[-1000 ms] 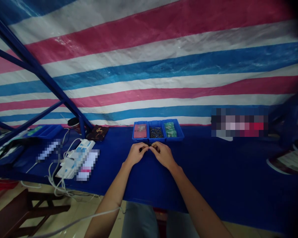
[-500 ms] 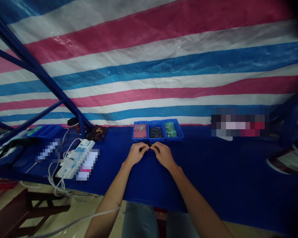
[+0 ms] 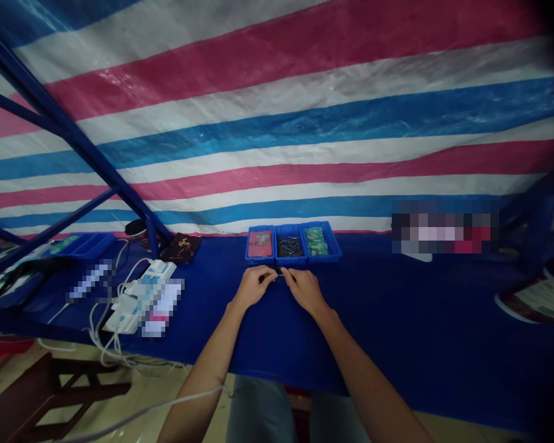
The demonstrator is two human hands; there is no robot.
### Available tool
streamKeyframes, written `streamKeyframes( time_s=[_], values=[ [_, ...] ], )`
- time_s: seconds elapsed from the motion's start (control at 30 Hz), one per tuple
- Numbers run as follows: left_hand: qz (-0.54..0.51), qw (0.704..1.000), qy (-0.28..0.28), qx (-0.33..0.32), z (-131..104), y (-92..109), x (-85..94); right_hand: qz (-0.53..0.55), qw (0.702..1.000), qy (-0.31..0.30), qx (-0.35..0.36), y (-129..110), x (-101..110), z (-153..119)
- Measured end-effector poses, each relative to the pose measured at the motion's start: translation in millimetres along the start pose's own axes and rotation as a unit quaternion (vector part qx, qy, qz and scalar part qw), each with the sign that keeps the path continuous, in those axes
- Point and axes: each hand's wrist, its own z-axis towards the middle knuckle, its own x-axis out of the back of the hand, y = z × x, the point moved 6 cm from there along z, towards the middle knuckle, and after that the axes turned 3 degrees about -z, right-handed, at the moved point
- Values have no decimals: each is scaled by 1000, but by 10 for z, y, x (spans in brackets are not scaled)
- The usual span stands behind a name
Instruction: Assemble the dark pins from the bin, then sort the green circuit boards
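Just in front of three small blue bins, my left hand (image 3: 255,284) and my right hand (image 3: 303,287) are close together, thumbs and fingertips pinched. Between their fingertips shows a thin metal screw (image 3: 280,274), tiny and mostly covered, and both hands seem to grip it. The middle bin (image 3: 290,259) holds a heap of similar dark, slim screws (image 3: 290,247). Pink-red packets (image 3: 260,244) lie in the left bin, and green-and-clear packets (image 3: 316,241) lie in the right bin.
To the left are a white power strip (image 3: 141,298) with tangled cables, a dark brown packet (image 3: 181,247) and a blue tray (image 3: 90,244). A cup-like container (image 3: 538,295) stands at the right on the blue table (image 3: 397,332). Striped sheeting (image 3: 277,147) hangs behind.
My right fingertips have drawn slightly away from the left ones, so more of the thin screw shows between them. The bins and everything else stay put.
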Motion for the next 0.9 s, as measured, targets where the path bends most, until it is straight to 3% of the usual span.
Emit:
streamKeyframes(
  time_s=[0.17, 0.37, 0.9],
  values=[
    [10, 1000, 15, 2, 10, -10, 23, 93, 995, 12, 35, -29, 30, 10],
    [4, 1000, 12, 6, 10, -17, 18, 113, 992, 11, 61, -37, 1, 15],
    [-3, 1000, 5, 3, 9, -8, -1, -7, 1000, -14, 18, -52, 26, 1]
  ],
)
